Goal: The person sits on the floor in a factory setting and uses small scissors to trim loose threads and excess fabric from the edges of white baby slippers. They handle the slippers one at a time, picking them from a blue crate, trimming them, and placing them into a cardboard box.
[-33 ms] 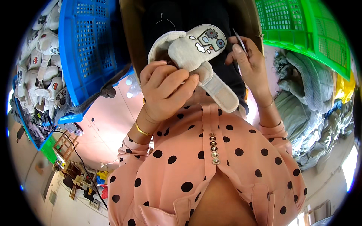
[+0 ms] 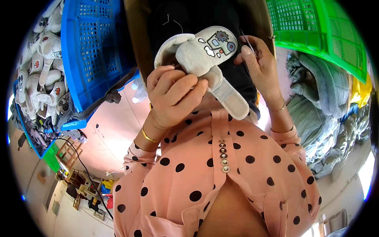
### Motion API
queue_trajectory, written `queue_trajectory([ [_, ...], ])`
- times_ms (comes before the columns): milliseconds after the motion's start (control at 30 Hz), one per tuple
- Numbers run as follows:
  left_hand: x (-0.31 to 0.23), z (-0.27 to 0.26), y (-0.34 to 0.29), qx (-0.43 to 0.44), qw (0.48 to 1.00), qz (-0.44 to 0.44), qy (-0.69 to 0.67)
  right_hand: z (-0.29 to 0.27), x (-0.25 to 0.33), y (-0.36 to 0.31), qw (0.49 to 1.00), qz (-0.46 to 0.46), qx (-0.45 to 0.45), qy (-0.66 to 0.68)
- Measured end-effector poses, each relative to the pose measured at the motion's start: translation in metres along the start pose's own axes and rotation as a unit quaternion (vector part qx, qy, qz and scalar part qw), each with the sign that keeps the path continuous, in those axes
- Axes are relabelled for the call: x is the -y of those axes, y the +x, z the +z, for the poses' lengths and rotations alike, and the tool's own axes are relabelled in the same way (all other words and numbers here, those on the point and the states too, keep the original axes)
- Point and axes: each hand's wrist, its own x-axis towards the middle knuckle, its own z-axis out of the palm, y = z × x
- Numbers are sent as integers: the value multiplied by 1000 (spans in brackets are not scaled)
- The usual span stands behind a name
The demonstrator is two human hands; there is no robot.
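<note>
My left hand [image 2: 173, 93] is closed on a small off-white fabric shoe [image 2: 197, 57] near its opening. A printed or embroidered vehicle with dark gear-like wheels decorates the toe, which points up and to the right. From its side a wide strap [image 2: 233, 102] hangs down toward my shirt. To the right, apart from the shoe, my right hand [image 2: 258, 65] is closed around a thin, pointed metal tool [image 2: 243, 37]. Most of that tool is hidden by the fingers.
A blue plastic crate [image 2: 94, 51] stands at the left, beside a heap of similar fabric shoes [image 2: 47, 71]. On the right is a green plastic crate [image 2: 327, 35] above bundled grey fabric [image 2: 319, 91]. A cardboard box [image 2: 136, 35] lies beyond my hands, with loose threads over dark cloth.
My right hand has shifted slightly upward, and the tool's tip is turned a little to the left. The shoe stays almost in place in my left hand.
</note>
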Motion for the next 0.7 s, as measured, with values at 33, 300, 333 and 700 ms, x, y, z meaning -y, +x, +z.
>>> queue_trajectory([
  [33, -1, 1, 1, 0, 1000, 5, -5, 1, -1, 1, 1000, -11, -12, -2],
  [300, -11, 13, -11, 35, 999, 17, -29, -8, 5, 17, 962, 175, 154, 144],
  [333, -10, 12, -12, 66, 996, 9, -56, -5, 5, 15, 970, 139, 135, 148],
  [700, -2, -5, 2, 196, 970, -107, -97, -9, -18, 1, 981, 26, 193, 21],
])
